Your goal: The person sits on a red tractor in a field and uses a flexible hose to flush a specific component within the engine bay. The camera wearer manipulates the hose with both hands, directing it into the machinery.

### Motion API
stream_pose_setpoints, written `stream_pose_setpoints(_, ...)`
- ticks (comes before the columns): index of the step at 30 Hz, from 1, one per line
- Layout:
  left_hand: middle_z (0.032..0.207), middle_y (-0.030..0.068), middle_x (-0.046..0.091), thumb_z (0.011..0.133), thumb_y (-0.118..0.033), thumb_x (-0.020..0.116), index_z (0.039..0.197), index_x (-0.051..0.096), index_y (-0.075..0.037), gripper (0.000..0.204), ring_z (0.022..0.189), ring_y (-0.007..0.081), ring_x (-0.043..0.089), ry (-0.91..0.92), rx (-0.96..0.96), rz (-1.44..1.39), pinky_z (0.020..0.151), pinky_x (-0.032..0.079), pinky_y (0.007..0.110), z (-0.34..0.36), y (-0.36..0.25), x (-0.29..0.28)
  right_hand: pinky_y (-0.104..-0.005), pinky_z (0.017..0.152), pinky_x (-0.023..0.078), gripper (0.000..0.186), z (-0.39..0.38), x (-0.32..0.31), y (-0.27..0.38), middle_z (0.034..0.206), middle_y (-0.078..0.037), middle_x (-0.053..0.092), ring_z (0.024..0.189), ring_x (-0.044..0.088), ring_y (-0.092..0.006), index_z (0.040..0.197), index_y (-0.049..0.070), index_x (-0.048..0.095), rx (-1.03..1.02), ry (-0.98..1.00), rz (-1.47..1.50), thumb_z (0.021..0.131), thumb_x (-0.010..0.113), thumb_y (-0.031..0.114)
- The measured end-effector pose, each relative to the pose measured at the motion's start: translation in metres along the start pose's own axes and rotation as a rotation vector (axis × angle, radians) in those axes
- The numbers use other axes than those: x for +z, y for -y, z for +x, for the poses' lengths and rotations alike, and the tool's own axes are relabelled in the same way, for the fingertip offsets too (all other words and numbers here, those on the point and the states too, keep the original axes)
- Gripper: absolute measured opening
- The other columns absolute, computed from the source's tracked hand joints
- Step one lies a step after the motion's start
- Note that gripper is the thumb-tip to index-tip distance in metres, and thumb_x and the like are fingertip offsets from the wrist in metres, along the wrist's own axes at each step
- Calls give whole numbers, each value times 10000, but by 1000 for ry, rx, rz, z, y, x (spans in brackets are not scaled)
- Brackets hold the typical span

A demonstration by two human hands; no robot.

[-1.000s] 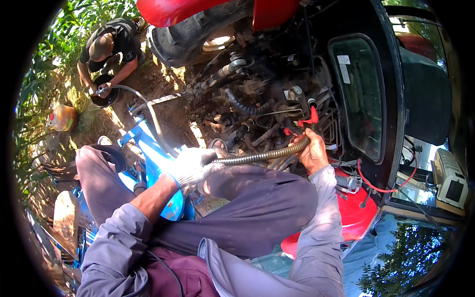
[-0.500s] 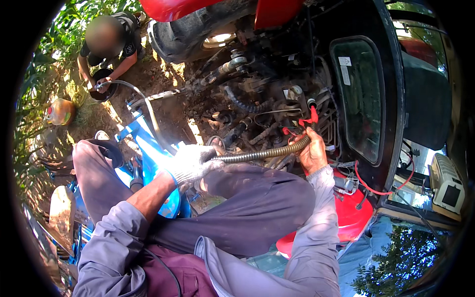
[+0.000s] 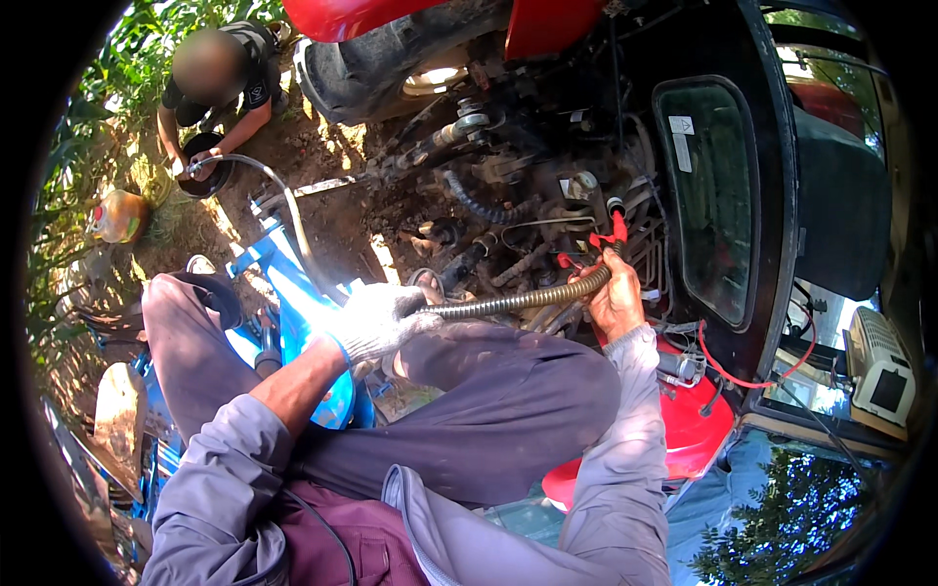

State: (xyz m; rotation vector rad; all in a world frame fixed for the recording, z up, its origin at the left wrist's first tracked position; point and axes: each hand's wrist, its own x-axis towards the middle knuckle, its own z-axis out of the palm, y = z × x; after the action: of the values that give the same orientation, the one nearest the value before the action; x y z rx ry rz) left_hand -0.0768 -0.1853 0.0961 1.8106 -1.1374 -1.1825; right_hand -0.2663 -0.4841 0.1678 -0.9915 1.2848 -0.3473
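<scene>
Hose of ribbed, brass-coloured tubing (image 3: pixel 518 302) curves between 2 hands, beyond the left edge of the dark glass cab window (image 3: pixel 708 205). White-gloved left hand (image 3: pixel 379 319) and bare right hand (image 3: pixel 618 305) both curl fingers around it. If the right grip loosens, the bent hose could spring away.

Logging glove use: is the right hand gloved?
No, the right hand on the hose is bare; the left hand wears a glove.

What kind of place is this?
Probably the edge of a crop field, outdoors: leafy green plants grow beside bare soil, and there's a big treaded tire, likely a tractor's.
</scene>
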Motion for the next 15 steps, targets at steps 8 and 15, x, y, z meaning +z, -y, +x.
stream_pose_setpoints(8,771,190,638,841,-439,619,939,659,-51,402,731,357,637,19,-54,-63,668,478,423,-6,2,3,-359,403,444,283,2,9,1,675,-129,614,545,635,-303,956,57,461,-15,-23,-128,957,509,336)
stream_pose_setpoints(15,840,202,633,858,-504,577,1041,647,-85,462,834,372,628,10,-49,-28,722,460,432,-1,14,1,-354,357,407,321,13,22,2,671,-120,592,540,632,-289,1059,40,461,31,-113,-147,944,521,333)
